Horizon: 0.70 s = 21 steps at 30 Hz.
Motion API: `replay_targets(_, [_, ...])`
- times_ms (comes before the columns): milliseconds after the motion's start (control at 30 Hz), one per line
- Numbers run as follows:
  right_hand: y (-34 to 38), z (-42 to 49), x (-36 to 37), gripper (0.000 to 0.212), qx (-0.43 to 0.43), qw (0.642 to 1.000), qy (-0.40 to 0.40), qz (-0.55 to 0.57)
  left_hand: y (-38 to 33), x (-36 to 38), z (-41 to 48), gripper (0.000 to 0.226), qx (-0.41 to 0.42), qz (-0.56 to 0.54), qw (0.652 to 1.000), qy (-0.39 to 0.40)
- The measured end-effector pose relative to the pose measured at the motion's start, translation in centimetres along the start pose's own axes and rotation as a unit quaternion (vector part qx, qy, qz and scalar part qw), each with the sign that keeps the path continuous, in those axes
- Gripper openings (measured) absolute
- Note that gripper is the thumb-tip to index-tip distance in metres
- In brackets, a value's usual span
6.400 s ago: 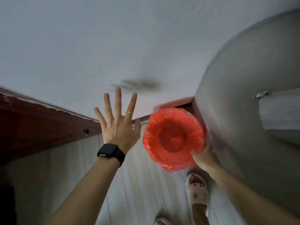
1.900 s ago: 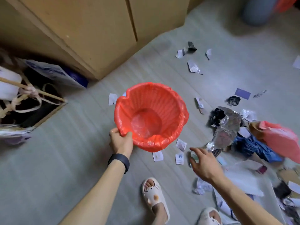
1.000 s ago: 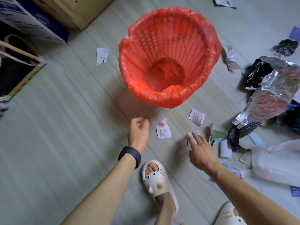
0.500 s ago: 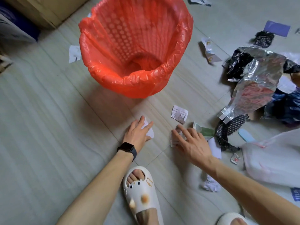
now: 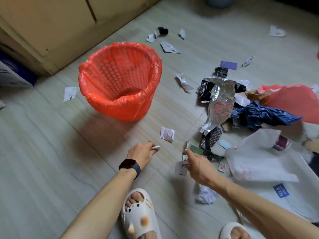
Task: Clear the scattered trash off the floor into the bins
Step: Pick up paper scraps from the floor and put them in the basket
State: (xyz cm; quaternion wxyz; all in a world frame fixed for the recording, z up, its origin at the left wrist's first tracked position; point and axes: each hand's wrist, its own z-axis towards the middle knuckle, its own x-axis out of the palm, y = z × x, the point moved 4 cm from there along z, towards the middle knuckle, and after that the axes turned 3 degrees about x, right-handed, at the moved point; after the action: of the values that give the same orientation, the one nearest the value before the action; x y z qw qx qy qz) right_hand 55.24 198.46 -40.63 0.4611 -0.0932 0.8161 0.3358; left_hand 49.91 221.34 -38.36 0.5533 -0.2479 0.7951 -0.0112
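Note:
A red mesh bin (image 5: 120, 80) lined with a red plastic bag stands on the floor, upper left of centre, with nothing visible inside. Below it my left hand (image 5: 142, 153) pinches a small white paper scrap (image 5: 156, 147) just above the floor. My right hand (image 5: 196, 165) holds a white paper slip (image 5: 180, 168) that hangs from its fingers. A printed paper scrap (image 5: 167, 134) lies on the floor between the hands and the bin. A green wrapper (image 5: 194, 149) lies just beyond my right hand.
A heap of trash lies at the right: silver foil (image 5: 219, 104), dark blue plastic (image 5: 262, 115), a red bag (image 5: 293, 100), a white bag (image 5: 255, 157). More paper scraps (image 5: 168, 47) dot the floor further off. A wooden cabinet (image 5: 60, 23) lines the back left. My slippered feet (image 5: 138, 216) stand below.
Both hands have lifted off the floor, each with a paper scrap picked up. The view has pulled back, so the bin looks smaller and further away.

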Motion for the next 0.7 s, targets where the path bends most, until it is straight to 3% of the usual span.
replay_targets(200, [-2.3, -1.2, -3.6, 0.022, 0.026, 0.995, -0.05, -0.078, -3.3, -0.4, 2.0, 0.025, 0.091, 0.014, 0.996, 0.014])
replay_targets(467, [-3.4, 3.6, 0.0, 0.012, -0.069, 0.973, 0.049, -0.216, -4.8, 2.2, 6.8, 0.028, 0.14, 0.122, 0.979, 0.086])
replay_targets(567, [-3.0, 4.1, 0.1, 0.017, -0.069, 0.971, 0.026, -0.228, -4.8, 3.7, 8.0, 0.03, 0.163, 0.148, 0.97, 0.107])
replay_targets(633, [-3.1, 4.7, 0.3, 0.03, -0.089, 0.97, -0.013, -0.226, -4.6, 5.0, 8.9, 0.025, 0.17, 0.14, 0.971, 0.098])
replay_targets(700, [-3.3, 4.5, 0.7, 0.03, -0.106, 0.972, -0.026, -0.209, -4.5, 5.1, 8.8, 0.017, 0.166, 0.097, 0.981, 0.034])
